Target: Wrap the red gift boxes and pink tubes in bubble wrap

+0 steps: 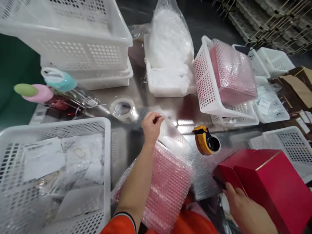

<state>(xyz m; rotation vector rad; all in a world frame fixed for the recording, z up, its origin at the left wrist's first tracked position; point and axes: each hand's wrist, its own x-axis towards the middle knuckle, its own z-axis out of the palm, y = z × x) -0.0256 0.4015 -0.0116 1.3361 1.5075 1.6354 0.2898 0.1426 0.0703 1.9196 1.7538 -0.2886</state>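
Note:
My left hand [152, 128] is closed, thumb and fingers pinching the far edge of a clear sheet of bubble wrap [174, 143]. The wrap covers a flat pink-red box [168, 182] that lies against my front, under my left forearm. At the lower right my right hand [246, 208] has its fingers closed around a dark, thin, pointed tool [219, 182]; its exact kind is unclear. Beside that hand stands a large red box [275, 182]. A yellow-and-black tape dispenser [204, 141] lies on the metal table between the two hands.
A roll of clear tape [123, 109] lies beyond my left hand. White baskets stand around: one with bagged papers [107, 162] at left, a stack [80, 52] behind, one with a bubble-wrapped pink box [207, 81]. A bag of white filling [170, 39] sits at the back.

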